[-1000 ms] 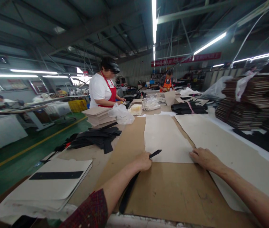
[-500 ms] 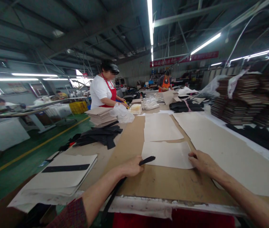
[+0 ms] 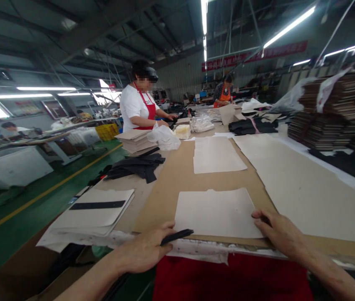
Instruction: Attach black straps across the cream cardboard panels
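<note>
A pale rectangular board sheet (image 3: 213, 214) lies near the front edge of the table, a small tab showing on its far side. My left hand (image 3: 148, 247) is closed around a black strip (image 3: 177, 236), whose end sticks out past the thumb. The fingertips of that hand reach the sheet's left edge. At the sheet's right edge, my right hand (image 3: 279, 232) grips it between thumb and bent fingers. A second pale sheet (image 3: 218, 154) lies farther back, with a gap between the two.
On the left is a stack of pale boards (image 3: 94, 213) with a black strip across its top. Beyond it are black strips (image 3: 138, 167) in a pile and stacked brown boards (image 3: 135, 141). A large pale sheet (image 3: 306, 179) covers the right side. Two co-workers stand farther back.
The near sheet has come toward me, away from the second sheet, with both hands beside it. My left hand still holds the black strip. The view has shifted a little.
</note>
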A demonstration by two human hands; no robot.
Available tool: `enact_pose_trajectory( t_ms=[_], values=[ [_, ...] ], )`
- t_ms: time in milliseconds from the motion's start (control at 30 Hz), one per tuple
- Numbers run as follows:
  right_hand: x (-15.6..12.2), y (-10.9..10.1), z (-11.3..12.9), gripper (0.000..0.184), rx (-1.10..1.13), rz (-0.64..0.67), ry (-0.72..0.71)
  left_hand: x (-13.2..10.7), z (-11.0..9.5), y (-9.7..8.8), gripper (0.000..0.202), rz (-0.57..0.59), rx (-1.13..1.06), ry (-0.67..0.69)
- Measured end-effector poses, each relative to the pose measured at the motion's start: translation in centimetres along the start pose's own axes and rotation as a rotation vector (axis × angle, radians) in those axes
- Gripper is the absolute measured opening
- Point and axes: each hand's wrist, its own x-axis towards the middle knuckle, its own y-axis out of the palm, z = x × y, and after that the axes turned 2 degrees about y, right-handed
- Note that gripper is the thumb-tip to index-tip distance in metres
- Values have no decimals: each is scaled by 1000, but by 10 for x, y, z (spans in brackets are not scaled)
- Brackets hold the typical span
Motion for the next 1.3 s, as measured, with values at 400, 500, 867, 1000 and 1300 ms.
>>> enact_pose_trajectory(
  t_ms=[400,500,867,1000,1300],
  values=[
    [-37,15,73,32,447,-39,-279,7,-11,39,47,-57,-995,14],
    [-41,21,97,39,528,73,-187,24,-11,53,47,-19,-1148,46],
    [-36,52,119,34,750,124,-121,39,-15,66,45,50,-1281,18],
    [-39,53,115,34,761,116,-109,40,-15,66,54,48,-1310,13],
    [-46,43,94,33,1267,302,108,29,-11,52,42,-6,-1155,-67]
  ],
)
